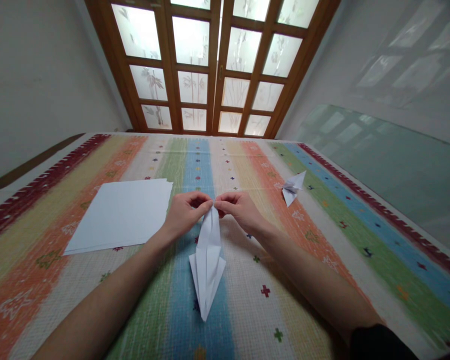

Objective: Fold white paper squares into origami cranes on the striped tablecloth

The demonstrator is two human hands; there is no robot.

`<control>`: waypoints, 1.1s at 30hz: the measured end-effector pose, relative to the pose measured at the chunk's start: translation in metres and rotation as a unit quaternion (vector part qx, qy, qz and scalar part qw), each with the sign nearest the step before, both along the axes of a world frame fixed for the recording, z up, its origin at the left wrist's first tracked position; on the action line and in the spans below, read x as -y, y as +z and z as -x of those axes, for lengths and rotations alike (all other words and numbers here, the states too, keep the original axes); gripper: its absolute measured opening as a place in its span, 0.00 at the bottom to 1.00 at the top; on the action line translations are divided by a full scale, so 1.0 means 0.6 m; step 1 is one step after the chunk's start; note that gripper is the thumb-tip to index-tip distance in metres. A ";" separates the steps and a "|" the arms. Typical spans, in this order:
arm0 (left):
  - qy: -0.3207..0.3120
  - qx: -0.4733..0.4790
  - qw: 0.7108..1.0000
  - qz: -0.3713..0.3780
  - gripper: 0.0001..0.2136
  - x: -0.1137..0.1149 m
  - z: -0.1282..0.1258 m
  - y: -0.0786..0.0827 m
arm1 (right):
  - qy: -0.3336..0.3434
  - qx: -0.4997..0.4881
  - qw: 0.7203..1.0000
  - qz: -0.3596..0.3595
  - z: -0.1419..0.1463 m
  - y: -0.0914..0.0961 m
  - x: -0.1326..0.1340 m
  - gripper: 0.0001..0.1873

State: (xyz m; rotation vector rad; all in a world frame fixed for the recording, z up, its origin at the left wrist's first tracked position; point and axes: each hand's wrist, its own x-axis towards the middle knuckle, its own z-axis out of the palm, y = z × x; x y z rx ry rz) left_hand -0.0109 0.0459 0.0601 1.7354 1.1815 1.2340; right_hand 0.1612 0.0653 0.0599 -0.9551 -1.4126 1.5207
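Note:
A partly folded white paper shape (pixel 207 262) lies on the striped cloth, its long point toward me. My left hand (pixel 184 214) pinches its far tip from the left, fingers closed. My right hand (pixel 239 210) pinches the same tip from the right, fingers closed too. Both hands meet above the blue stripe at the middle of the cloth.
A stack of white paper sheets (pixel 122 214) lies left of my hands. A finished white folded paper figure (pixel 293 188) sits to the right on the orange stripe. The striped cloth (pixel 322 260) covers the surface; a wooden glazed door (pixel 210 65) stands beyond it.

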 end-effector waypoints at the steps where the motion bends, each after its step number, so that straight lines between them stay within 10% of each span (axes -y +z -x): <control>1: 0.003 -0.014 1.000 -0.012 0.09 0.001 0.001 0.004 | 0.003 0.003 1.000 0.002 0.000 0.001 0.001 0.09; 10: 0.006 -0.150 0.983 -0.109 0.09 0.005 0.009 0.021 | 0.010 0.057 0.998 -0.029 0.003 0.006 0.012 0.10; 33: -0.026 -0.106 0.994 -0.006 0.10 0.000 0.008 0.017 | -0.006 0.081 0.996 -0.021 0.005 0.001 0.015 0.08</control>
